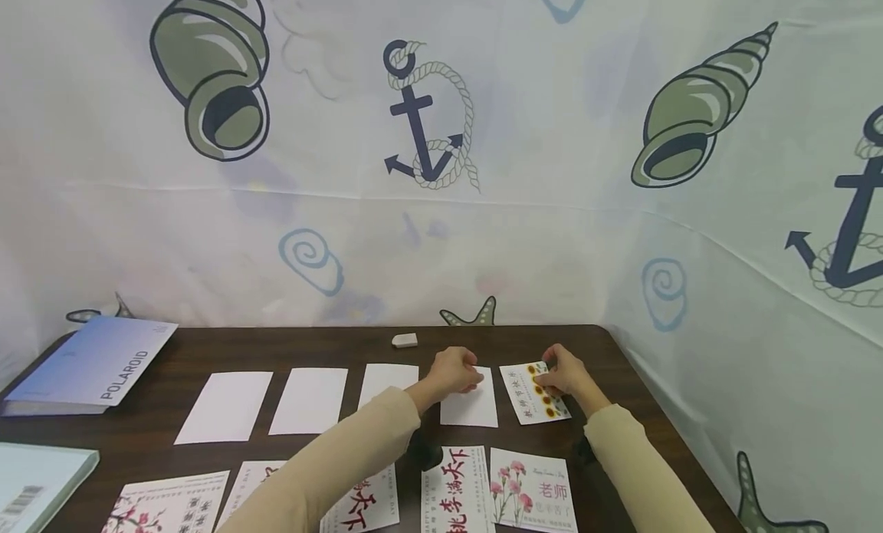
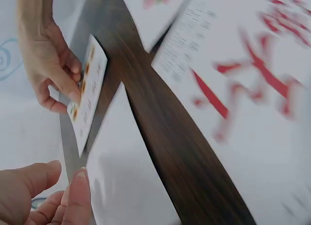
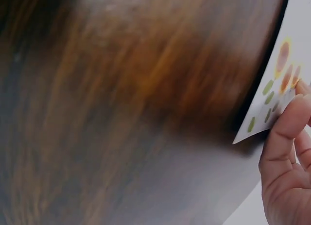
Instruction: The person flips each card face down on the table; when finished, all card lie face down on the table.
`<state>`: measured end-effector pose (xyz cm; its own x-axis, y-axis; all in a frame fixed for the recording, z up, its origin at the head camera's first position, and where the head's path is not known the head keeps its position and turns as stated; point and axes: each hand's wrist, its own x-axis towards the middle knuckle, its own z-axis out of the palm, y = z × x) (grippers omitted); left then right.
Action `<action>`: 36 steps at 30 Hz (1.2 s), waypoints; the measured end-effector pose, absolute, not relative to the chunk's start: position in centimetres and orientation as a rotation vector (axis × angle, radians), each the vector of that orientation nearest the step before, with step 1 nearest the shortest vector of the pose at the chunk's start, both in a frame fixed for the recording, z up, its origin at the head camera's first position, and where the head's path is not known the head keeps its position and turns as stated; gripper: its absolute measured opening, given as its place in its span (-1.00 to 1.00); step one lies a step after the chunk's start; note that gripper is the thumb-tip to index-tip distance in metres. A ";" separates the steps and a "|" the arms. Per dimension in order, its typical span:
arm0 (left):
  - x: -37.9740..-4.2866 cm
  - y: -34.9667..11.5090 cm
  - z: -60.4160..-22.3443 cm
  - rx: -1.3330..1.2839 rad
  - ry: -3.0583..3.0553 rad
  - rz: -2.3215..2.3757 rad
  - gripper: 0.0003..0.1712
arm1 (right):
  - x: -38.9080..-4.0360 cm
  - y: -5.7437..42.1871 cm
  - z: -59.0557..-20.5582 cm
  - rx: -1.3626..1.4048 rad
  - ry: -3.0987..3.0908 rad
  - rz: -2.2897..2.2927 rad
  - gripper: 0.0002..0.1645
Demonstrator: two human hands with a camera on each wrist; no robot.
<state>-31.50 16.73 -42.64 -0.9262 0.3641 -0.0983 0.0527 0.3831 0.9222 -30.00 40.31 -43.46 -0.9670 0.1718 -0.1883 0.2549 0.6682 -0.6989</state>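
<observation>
My right hand pinches the right edge of a small white card with sunflowers at the right end of the back row. In the right wrist view, thumb and fingers hold the edge of this sunflower card, whose near corner lifts off the table. My left hand is over the top of a blank white card, just left of the sunflower card. The left wrist view shows my left hand with thumb and fingers apart, a fingertip beside the blank card's edge; contact is unclear.
Three more blank cards continue the back row leftward. In front lie several printed cards, including a pink-flower card and a red-lettered card. A white eraser-like block lies behind. A blue POLAROID binder and a pale box occupy the left.
</observation>
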 end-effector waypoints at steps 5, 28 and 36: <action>-31.8 19.6 -42.7 0.285 2.272 1.642 -0.59 | -30.0 40.5 -43.8 0.402 2.737 -1.292 -0.46; -32.0 23.2 -42.9 0.120 2.434 1.712 -0.85 | -27.3 39.0 -43.7 0.240 2.844 -1.308 -0.59; -31.9 23.5 -42.5 0.183 2.391 1.766 -0.87 | -25.2 36.7 -42.9 0.062 2.844 -1.243 -0.52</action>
<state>-31.87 23.46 -42.45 -0.9791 0.1947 -0.0581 0.0017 0.2938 0.9559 -25.19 36.68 -42.89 -0.9985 0.0219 -0.0502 0.0517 0.6785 -0.7328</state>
